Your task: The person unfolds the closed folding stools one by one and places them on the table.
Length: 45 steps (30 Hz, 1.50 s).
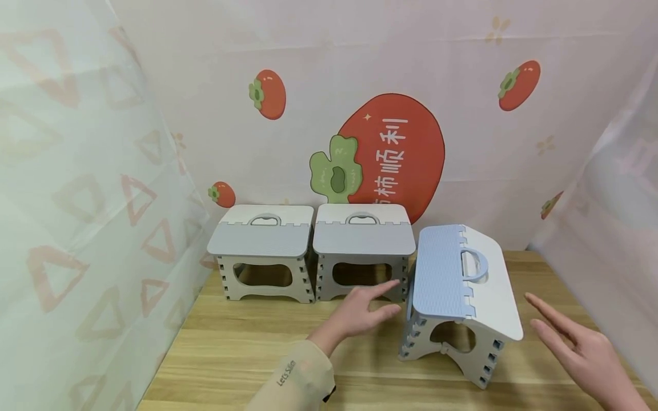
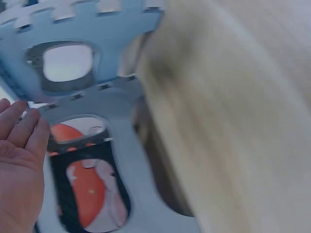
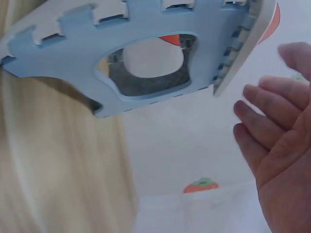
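Note:
A folding step stool [image 1: 439, 274] with a blue and white top stands turned at an angle on the right. My left hand [image 1: 360, 311], fingers extended, is between it and the middle grey-and-white folding stool [image 1: 365, 240]. Beyond the blue stool's other side is my right hand [image 1: 583, 351], fingers straight and apart from it. In the left wrist view the left palm [image 2: 17, 170] shows beside the blue stool's side [image 2: 109, 58]. The right wrist view has the right palm [image 3: 282, 145] facing the blue stool's leg panel [image 3: 82, 73], a gap between them.
Another grey-and-white folding stool [image 1: 262, 240] stands left of the middle one, close against it. All stand on a wood-grain table [image 1: 241, 337]. A printed cloth [image 1: 288, 154] with red persimmons rises behind, and further cloth [image 1: 82, 217] hangs at the left.

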Tool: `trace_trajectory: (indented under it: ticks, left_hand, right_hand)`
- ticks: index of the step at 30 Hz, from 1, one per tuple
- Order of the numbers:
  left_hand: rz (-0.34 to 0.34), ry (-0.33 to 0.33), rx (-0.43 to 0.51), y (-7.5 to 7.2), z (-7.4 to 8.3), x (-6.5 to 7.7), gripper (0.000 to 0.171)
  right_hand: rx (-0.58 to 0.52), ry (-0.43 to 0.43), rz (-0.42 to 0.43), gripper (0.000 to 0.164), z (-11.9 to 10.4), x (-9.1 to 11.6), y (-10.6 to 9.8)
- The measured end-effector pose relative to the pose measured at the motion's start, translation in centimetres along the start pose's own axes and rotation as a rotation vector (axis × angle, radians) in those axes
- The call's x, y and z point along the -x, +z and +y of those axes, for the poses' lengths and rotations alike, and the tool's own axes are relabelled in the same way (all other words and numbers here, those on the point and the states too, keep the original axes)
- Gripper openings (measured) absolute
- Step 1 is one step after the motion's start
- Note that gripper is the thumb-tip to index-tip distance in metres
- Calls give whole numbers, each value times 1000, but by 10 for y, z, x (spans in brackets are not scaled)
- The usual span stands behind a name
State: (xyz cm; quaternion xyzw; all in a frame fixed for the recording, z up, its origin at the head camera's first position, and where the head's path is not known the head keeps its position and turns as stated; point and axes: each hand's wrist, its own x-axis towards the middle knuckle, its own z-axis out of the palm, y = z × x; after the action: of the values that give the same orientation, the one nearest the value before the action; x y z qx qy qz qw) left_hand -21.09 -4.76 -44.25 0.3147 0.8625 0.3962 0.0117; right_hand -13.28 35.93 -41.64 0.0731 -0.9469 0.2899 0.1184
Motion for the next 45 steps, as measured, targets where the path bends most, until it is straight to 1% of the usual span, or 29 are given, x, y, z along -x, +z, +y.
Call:
trace_trajectory:
  ticks: [2, 5, 7, 10, 15, 18, 22, 26, 29, 33, 38, 45]
  left_hand:
    - [29, 64, 4, -5, 5, -4, 55]
    - [53, 143, 1, -12, 15, -11, 54]
    - [49, 173, -31, -16, 22, -17, 55]
    - [10, 172, -94, -19, 32, -25, 58]
    - [-77, 140, -206, -19, 44, -40, 64]
    - [-124, 125, -270, -18, 49, -50, 69]
    - [-179, 116, -322, -14, 54, -61, 74]
    - [-221, 119, -348, -10, 57, -69, 78]
    - [-247, 105, -351, -8, 58, -73, 78]
    - [-263, 81, -355, -6, 59, -75, 77]
    - [-270, 85, -365, -5, 58, -75, 76]
    - [-268, 87, -388, -4, 58, -74, 76]
  right_hand:
    - [-6, -65, 27, 54, -7, -4, -3]
    - [-24, -152, 15, 60, -19, -12, -6]
    - [-36, -198, -5, 65, -25, -17, -6]
    - [-38, -261, -33, 71, -32, -25, -4]
    - [9, -334, -88, 77, -41, -39, -4]
    - [24, -335, -122, 79, -45, -44, -5]
    - [37, -336, -154, 82, -47, -49, -4]
    - [34, -352, -164, 82, -49, -52, -3]
    - [21, -370, -174, 81, -48, -54, -2]
    - [13, -378, -172, 82, -47, -56, 0]
    - [-1, -364, -146, 82, -44, -55, 4]
    - [-8, -370, -142, 81, -41, -52, 7]
